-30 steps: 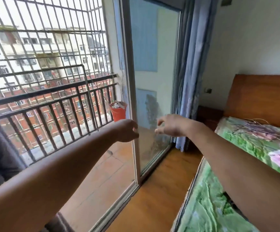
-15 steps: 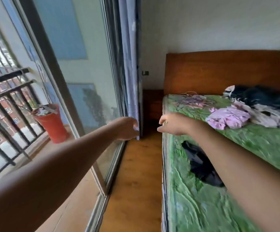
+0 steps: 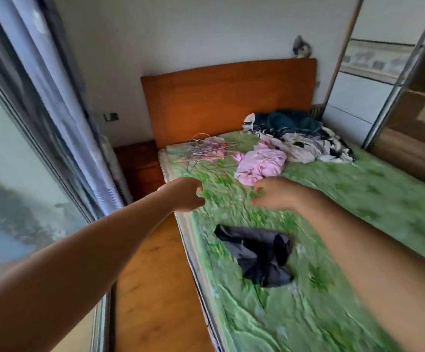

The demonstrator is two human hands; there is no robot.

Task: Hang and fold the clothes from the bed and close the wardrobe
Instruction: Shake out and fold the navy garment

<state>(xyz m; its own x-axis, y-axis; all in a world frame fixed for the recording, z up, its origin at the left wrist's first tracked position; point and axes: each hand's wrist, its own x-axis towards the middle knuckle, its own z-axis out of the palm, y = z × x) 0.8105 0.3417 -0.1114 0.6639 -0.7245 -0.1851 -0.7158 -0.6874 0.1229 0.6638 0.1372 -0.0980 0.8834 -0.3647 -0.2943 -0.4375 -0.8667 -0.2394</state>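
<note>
From where I stand, the person faces the bed (image 3: pixel 374 199) with both arms stretched out over its near corner. The left hand (image 3: pixel 184 194) is curled into a loose fist above the mattress edge. The right hand (image 3: pixel 275 194) has its fingers bent down and in, just short of the pink garment (image 3: pixel 260 164). Neither hand seems to hold anything, though the blur makes the fingertips hard to read.

The clothes are all on the green cover, in 3 lots:
- a dark garment (image 3: pixel 257 255) crumpled close to the near edge, below the right forearm
- the pink one in the middle
- a heap of dark and white clothes (image 3: pixel 300 141) up by the headboard (image 3: pixel 229 97)

A tangle of wire hangers (image 3: pixel 207 148) lies just beside the pink garment, towards the left. The wardrobe (image 3: pixel 419 118) stands along the far side of the bed with its shelves showing, so it is open.

To my eye this is the very start, the reach for a 1st piece, and nothing has been hung or folded yet. The next move calls for a grip on 1 garment, most likely the pink one since it is nearest the fingers. That garment then needs shaking out flat, and 1 hanger has to come free of the tangle without dragging the others along
</note>
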